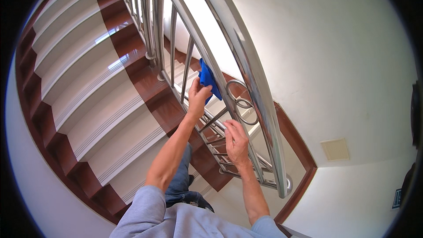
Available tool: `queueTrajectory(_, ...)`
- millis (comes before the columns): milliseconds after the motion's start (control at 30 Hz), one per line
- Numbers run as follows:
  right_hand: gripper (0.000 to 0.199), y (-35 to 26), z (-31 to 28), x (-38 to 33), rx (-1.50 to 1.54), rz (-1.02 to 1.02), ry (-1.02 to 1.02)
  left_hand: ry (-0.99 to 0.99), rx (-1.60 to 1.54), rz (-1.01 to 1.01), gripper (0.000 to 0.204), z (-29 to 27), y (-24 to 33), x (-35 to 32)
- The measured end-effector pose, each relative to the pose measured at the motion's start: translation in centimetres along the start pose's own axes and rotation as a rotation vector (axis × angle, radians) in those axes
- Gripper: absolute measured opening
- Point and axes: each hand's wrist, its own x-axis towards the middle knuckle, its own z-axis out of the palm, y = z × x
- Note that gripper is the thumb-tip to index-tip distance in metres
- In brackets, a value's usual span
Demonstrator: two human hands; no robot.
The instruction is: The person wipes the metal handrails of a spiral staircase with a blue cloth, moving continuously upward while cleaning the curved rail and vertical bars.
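My left hand (198, 97) is closed on a blue cloth (209, 79), which lies against the slanting inner metal rail (200, 39) of the staircase railing. The cloth bunches up above my fingers and hangs down beside them. Lower and to the right, my right hand (237, 143) is beside the same rail, its fingers bent and drawn together. Whether those fingers pinch anything or touch the metal cannot be made out. Metal rings (243, 103) fill the gap between the inner rail and the thick outer handrail (260, 79), just above my right hand.
Pale stairs (101, 92) with dark red borders climb on the left. My jeans-clad leg (179, 178) is beside the railing's foot. A white wall (330, 61) with a square cover plate (335, 149) stands on the right. More steps show through the railing bars (188, 64).
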Motion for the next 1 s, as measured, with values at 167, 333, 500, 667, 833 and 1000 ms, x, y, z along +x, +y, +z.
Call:
queueTrajectory(167,0.028,-0.7,-0.5,5.1,-0.216,-0.353,0.051,-0.099,0.060,0.009,0.040,-1.2,-0.1,0.9)
queueTrajectory(333,0.032,-1.2,0.6,9.9,-0.384,-0.571,0.070,0.028,0.735,0.421,0.045,-0.4,0.0,2.0)
queueTrajectory(500,0.034,0.1,3.1,11.8,-0.683,-0.597,0.090,-0.086,0.729,0.682,0.049,-0.5,-2.6,2.8)
queueTrajectory(667,0.034,3.0,5.2,13.1,-0.680,-0.662,0.070,-0.121,0.504,0.440,0.046,-1.2,-6.0,2.8)
queueTrajectory(833,0.033,4.1,5.9,12.6,-0.722,-0.654,0.051,-0.071,0.528,0.394,0.043,-3.4,-8.6,2.5)
queueTrajectory(1000,0.027,4.3,6.2,12.7,-0.716,-0.654,0.032,-0.054,0.688,0.477,0.049,-6.1,-12.1,2.9)
